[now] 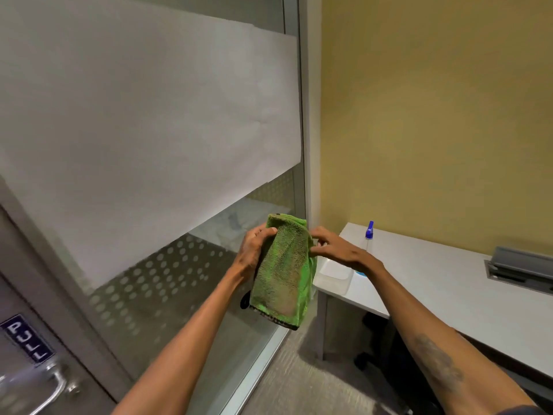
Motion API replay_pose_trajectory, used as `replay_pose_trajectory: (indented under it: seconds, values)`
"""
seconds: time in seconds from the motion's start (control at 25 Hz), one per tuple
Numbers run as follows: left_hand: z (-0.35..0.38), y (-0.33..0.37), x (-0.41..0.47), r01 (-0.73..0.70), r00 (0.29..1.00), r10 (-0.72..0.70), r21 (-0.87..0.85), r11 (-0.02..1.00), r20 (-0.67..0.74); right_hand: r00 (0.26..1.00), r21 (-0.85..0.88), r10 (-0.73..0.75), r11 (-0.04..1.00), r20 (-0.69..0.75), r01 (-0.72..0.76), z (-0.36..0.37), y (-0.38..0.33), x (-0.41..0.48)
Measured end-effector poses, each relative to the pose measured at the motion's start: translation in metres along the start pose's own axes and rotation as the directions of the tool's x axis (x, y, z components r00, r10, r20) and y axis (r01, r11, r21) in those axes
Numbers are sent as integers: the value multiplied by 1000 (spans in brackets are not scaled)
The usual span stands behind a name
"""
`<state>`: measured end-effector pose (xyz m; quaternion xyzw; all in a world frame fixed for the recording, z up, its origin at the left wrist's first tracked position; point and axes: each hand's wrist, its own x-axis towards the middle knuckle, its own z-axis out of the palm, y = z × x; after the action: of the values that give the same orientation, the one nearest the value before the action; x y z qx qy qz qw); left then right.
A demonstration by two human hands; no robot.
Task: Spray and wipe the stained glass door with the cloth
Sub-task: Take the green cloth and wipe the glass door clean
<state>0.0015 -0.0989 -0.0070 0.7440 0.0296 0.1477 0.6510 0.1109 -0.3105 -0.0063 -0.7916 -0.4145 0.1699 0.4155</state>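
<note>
I see a white rectangular desk (449,283) against a yellow wall. On its near corner stand a clear spray bottle with a blue nozzle (370,235) and a shallow translucent plastic tub (333,272); a grey cable box (522,269) sits farther right.

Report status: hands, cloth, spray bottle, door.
Left hand and right hand both gripping folded green microfibre cloth. Blue-capped spray bottle on white desk, untouched. Frosted dotted glass door ahead, unobstructed.

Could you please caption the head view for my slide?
Both hands fold a green cloth before the glass door; spray bottle waits on desk.
</note>
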Motion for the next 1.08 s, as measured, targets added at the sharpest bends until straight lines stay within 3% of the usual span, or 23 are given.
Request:
replay_pose_trajectory:
  seconds: [0.24,0.36,0.44,0.52,0.8,1.08]
  values:
    - [-33,23,-123,-47,999,48,52,998,-21,977,-68,-55,997,-206,42,69,-61,-57]
    - [-49,40,-194,-39,997,42,46,998,-71,960,162,-112,974,-257,157,112,-100,-105]
    - [-60,55,-241,-24,996,29,59,998,-85,969,351,-105,919,-224,180,142,-131,-134]
    - [-72,73,-280,-9,995,19,100,995,-96,961,416,-146,878,-236,235,166,-159,-154]
    - [-109,123,-374,-33,983,66,192,981,-169,924,517,-304,765,-233,383,202,-262,-185]
    - [-123,165,-437,-71,960,79,41,997,-268,885,555,-448,707,-131,439,235,-331,-199]
